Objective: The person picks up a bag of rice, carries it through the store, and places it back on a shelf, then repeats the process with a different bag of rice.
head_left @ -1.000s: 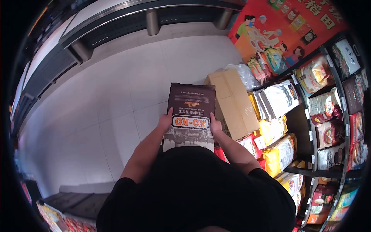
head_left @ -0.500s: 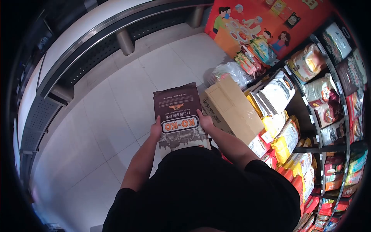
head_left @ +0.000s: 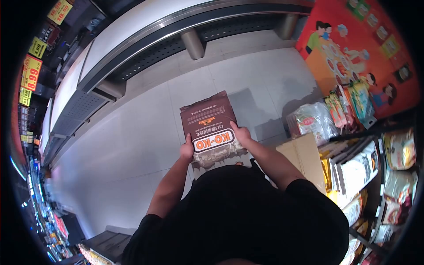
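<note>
Holding a brown bag [head_left: 211, 126] at chest height over the floor [head_left: 132, 132]; left hand [head_left: 187, 151] and right hand [head_left: 240, 134] clasp its opposite edges; an even, firm grip on both sides should keep it level.

Cardboard box [head_left: 304, 155], stocked shelves [head_left: 376, 185], red poster [head_left: 353, 57]
</note>
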The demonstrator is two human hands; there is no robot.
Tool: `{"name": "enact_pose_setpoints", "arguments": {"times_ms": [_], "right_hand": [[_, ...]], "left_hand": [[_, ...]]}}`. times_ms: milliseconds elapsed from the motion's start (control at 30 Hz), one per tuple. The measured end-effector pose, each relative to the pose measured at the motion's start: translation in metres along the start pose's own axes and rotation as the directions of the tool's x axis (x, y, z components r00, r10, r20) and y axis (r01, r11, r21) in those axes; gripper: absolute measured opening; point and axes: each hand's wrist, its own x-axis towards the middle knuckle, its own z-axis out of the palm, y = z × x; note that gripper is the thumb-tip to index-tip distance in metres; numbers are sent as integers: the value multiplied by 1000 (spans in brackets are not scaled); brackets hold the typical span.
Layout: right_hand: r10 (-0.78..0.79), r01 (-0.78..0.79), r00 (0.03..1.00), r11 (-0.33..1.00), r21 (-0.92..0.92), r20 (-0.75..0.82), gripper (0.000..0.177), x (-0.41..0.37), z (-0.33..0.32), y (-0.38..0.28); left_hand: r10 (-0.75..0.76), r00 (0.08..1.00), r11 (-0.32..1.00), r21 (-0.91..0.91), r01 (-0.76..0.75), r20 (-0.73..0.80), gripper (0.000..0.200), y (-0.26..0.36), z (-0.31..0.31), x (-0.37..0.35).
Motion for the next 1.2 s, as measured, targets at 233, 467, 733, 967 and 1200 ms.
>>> {"name": "enact_pose_setpoints", "arguments": {"times_ms": [233, 467, 733, 967, 1200], "right_hand": [[-30, 27, 999, 996, 90, 35, 89, 119, -53, -38], [96, -61, 991, 943, 326, -92, 88, 205, -136, -36], [418, -188, 862, 791, 583, -288, 89, 264, -252, -37], [605, -213, 630, 737, 642, -486, 96, 272, -311, -57], [793, -202, 434, 548, 812, -427, 91, 280, -348, -56]], "left_hand": [[38, 999, 999, 10, -37, -2, 88, 146, 73, 17], [134, 978, 983, 103, -152, 161, 87, 231, 187, 107], [103, 877, 806, 478, -349, 469, 90, 364, 382, 222], [77, 644, 722, 403, -563, 762, 88, 457, 524, 252], [-153, 501, 667, 463, -583, 852, 86, 475, 648, 264]]}}
